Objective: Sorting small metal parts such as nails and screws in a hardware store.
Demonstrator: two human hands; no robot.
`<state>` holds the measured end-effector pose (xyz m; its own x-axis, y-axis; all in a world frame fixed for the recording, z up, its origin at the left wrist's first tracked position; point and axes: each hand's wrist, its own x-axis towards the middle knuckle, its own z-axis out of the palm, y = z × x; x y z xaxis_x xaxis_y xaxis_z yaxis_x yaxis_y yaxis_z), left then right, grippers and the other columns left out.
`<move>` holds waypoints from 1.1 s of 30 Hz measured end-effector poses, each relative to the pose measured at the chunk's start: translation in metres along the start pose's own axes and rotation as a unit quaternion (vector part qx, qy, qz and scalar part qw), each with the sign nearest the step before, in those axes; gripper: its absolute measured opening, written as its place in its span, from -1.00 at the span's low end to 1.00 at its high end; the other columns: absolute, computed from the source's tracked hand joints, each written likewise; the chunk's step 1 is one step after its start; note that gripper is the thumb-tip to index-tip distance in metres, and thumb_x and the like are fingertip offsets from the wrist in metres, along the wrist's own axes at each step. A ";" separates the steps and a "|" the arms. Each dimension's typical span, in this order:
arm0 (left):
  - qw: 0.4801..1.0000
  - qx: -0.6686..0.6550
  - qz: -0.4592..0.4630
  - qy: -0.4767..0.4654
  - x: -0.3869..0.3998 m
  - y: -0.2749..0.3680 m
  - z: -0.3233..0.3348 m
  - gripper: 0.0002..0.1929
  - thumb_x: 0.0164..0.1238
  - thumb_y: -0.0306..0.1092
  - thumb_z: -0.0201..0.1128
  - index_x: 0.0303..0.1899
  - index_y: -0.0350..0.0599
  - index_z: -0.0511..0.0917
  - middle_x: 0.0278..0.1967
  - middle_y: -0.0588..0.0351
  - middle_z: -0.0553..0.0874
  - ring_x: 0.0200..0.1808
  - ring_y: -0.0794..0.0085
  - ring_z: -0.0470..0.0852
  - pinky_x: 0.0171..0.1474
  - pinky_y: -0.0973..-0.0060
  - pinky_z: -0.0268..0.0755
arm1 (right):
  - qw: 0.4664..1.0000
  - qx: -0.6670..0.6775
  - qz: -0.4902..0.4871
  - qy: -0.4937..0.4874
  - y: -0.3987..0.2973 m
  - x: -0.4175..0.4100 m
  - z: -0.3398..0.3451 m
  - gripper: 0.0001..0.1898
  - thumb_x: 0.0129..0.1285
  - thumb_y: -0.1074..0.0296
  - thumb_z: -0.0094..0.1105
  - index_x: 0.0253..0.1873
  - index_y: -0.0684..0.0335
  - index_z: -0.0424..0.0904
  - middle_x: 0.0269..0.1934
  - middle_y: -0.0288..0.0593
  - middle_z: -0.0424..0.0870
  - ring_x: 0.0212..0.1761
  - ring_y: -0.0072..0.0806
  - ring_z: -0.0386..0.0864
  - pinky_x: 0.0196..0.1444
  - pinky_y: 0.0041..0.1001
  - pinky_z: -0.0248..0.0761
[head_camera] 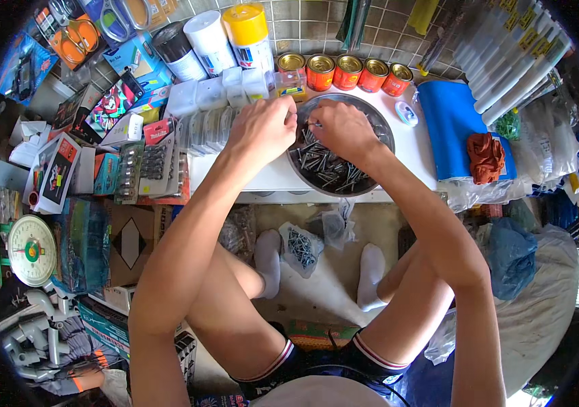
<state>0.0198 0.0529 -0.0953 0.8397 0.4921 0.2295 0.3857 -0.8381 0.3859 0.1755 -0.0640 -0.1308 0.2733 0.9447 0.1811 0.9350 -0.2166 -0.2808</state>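
Observation:
A round metal bowl [386, 178] full of loose screws or nails [327, 165] stands on the white counter. My right hand [343, 124] is over the bowl's upper part, its fingers curled down at the left side; whether they pinch anything is hidden. Beside it, at the bowl's upper left edge, my left hand [266, 124] is raised with curled fingers, close to a small clear plastic box [290, 84] with a yellow label. What the left fingers hold, if anything, does not show. On the floor between the feet lies a clear bag of screws [301, 249].
Several red tins [320, 76] line the back by the tiled wall, with spray cans [251, 43] to their left. Clear plastic cases [205, 132] and boxed tools crowd the left. A blue folder [442, 127] with a rust-coloured cloth [485, 157] lies right. A dial scale [32, 250] stands far left.

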 end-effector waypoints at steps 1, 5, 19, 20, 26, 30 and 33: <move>1.000 0.004 -0.009 -0.013 0.000 0.000 0.000 -0.83 0.41 -0.33 0.29 -0.07 -0.13 0.71 -0.29 -0.21 0.81 -0.18 -0.13 0.79 -0.04 0.02 0.58 | 1.000 0.007 -0.001 0.003 0.000 0.001 0.000 -0.83 0.33 0.28 0.25 -0.13 0.20 0.77 -0.04 0.04 0.75 -0.07 0.05 0.77 0.05 -0.05 0.65; 0.997 -0.027 -0.039 -0.058 0.000 0.002 0.002 -0.83 0.36 -0.32 0.26 -0.13 -0.15 0.71 -0.24 -0.22 0.79 -0.06 -0.13 0.74 0.04 -0.02 0.55 | 1.000 0.005 -0.004 0.007 -0.002 0.001 -0.001 -0.81 0.32 0.27 0.24 -0.17 0.24 0.76 -0.04 0.09 0.76 -0.08 0.06 0.78 0.03 -0.07 0.67; 0.980 -0.186 -0.053 -0.045 0.017 -0.035 0.030 -0.81 0.44 -0.35 0.32 -0.07 -0.23 0.74 -0.21 -0.01 0.85 -0.16 0.38 0.81 -0.06 0.38 0.61 | 0.989 0.080 -0.024 0.120 -0.005 -0.005 -0.012 -0.80 0.30 0.27 0.36 -0.05 0.17 0.77 -0.05 -0.04 0.76 -0.11 0.01 0.76 -0.01 -0.09 0.63; 0.982 -0.179 -0.043 -0.041 0.016 -0.036 0.029 -0.81 0.44 -0.35 0.31 -0.05 -0.22 0.74 -0.19 0.00 0.86 -0.16 0.38 0.81 -0.05 0.38 0.61 | 0.990 0.084 -0.022 0.113 -0.003 -0.004 -0.010 -0.80 0.30 0.27 0.36 -0.04 0.16 0.78 -0.04 -0.04 0.76 -0.11 0.01 0.76 0.00 -0.09 0.63; 0.987 -0.143 -0.053 -0.046 0.007 -0.031 0.019 -0.80 0.46 -0.35 0.28 -0.01 -0.19 0.72 -0.15 -0.03 0.86 -0.14 0.31 0.82 -0.01 0.34 0.63 | 0.999 0.016 -0.022 -0.024 0.007 -0.005 -0.007 -0.82 0.30 0.30 0.29 -0.05 0.11 0.79 -0.01 -0.04 0.77 0.01 -0.02 0.75 0.13 -0.09 0.61; 0.991 -0.113 -0.047 -0.044 0.005 -0.027 0.015 -0.80 0.46 -0.36 0.27 -0.02 -0.20 0.72 -0.14 -0.08 0.86 -0.13 0.21 0.84 -0.01 0.29 0.64 | 0.998 0.018 -0.031 -0.052 0.005 -0.011 -0.011 -0.81 0.28 0.32 0.29 -0.05 0.09 0.79 0.00 -0.05 0.77 0.07 -0.06 0.74 0.18 -0.10 0.59; 0.993 -0.106 -0.041 -0.034 0.003 -0.026 0.014 -0.80 0.45 -0.36 0.26 -0.03 -0.20 0.72 -0.14 -0.11 0.85 -0.12 0.16 0.84 -0.01 0.27 0.65 | 0.997 0.004 -0.069 -0.042 -0.001 -0.015 -0.011 -0.82 0.27 0.32 0.30 -0.07 0.09 0.79 -0.01 -0.05 0.76 0.08 -0.05 0.73 0.19 -0.10 0.58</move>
<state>0.0179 0.0728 -0.1175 0.8360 0.5329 0.1308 0.3702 -0.7237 0.5824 0.1730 -0.0803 -0.1232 0.1228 0.9826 0.1391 0.9605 -0.0824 -0.2660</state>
